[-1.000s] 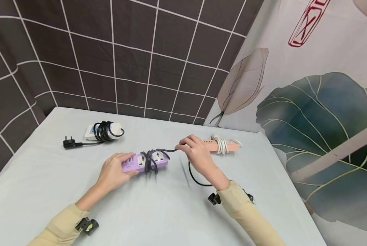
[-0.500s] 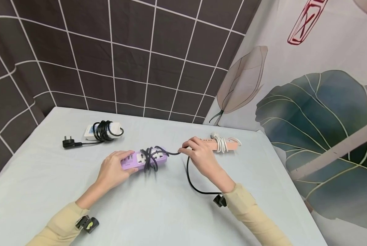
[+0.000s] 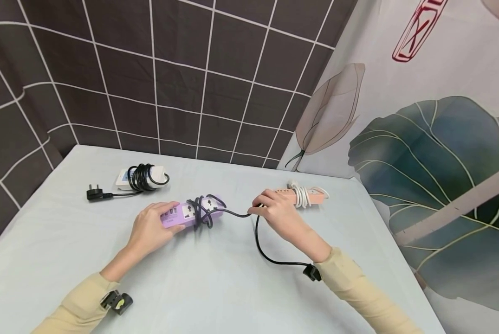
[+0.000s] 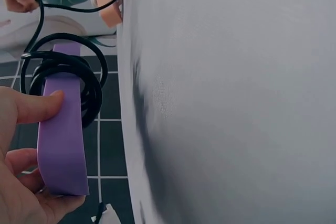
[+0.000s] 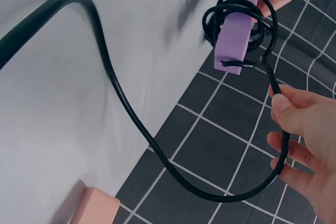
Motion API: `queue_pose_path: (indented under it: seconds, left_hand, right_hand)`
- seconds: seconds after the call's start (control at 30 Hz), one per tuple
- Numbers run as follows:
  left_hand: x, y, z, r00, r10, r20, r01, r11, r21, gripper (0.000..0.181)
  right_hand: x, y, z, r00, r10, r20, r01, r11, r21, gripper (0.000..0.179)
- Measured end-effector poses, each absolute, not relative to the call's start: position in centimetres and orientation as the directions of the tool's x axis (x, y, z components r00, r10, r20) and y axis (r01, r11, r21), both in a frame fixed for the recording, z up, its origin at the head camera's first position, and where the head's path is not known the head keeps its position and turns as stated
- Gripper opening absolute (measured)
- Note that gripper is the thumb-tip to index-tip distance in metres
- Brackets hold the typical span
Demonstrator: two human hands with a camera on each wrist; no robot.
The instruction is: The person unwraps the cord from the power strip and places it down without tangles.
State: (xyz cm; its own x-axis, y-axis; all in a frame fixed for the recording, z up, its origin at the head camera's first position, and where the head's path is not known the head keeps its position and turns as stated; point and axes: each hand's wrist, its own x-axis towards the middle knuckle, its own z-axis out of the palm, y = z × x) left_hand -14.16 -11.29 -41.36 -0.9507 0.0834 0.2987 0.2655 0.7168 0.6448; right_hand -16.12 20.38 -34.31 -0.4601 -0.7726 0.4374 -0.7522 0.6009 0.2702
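Note:
My left hand (image 3: 150, 228) grips one end of a purple power strip (image 3: 175, 217), thumb on the near side and fingers on the far side. Black cord loops (image 4: 89, 85) wrap around the strip's other end. From them the black cord (image 5: 126, 103) runs to my right hand (image 3: 280, 214), which pinches it between thumb and fingertips, as the right wrist view shows. Past the fingers it hangs in a curve down to a black plug-like piece (image 3: 312, 272) by my right sleeve.
At the back left lies a white power strip (image 3: 158, 175) wrapped in black cord, its plug (image 3: 94, 193) to the left. Behind my right hand is an orange power strip (image 3: 316, 198) wound with white cord. A dark tiled-pattern backdrop (image 3: 182, 83) rises behind the pale table (image 3: 216, 287).
My right hand has moved slightly right and down, drawing the black cord with it. The purple power strip and my left hand have shifted a little left and back.

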Motion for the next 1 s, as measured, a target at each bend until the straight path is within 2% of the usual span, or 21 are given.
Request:
queue_pose_path:
  seconds: [0.17,0.37,0.73,1.0]
  left_hand:
    - [-14.2,-11.5,-41.3,-0.946,0.075,0.314,0.271,0.715,0.645,0.062]
    - [-14.3,-11.6,-41.3,-0.943,0.064,0.326,0.272,0.711,0.648,0.062]
    - [-14.1,-11.6,-40.7,-0.942,0.051,0.333,0.271,0.700,0.661,0.061]
    - [-14.1,-11.4,-40.5,-0.944,0.050,0.327,0.270,0.685,0.677,0.061]
  right_hand:
    - [-16.1,20.9,-34.3,-0.470,-0.798,0.378,-0.771,0.580,0.265,0.039]
    - [-16.2,21.4,-34.7,-0.459,-0.820,0.344,-0.778,0.557,0.290,0.033]
    - [-16.3,21.9,-35.7,-0.382,-0.875,0.297,-0.803,0.473,0.363,0.026]
    - [-17.3,22.6,-36.7,-0.436,-0.858,0.271,-0.799,0.508,0.323,0.022]
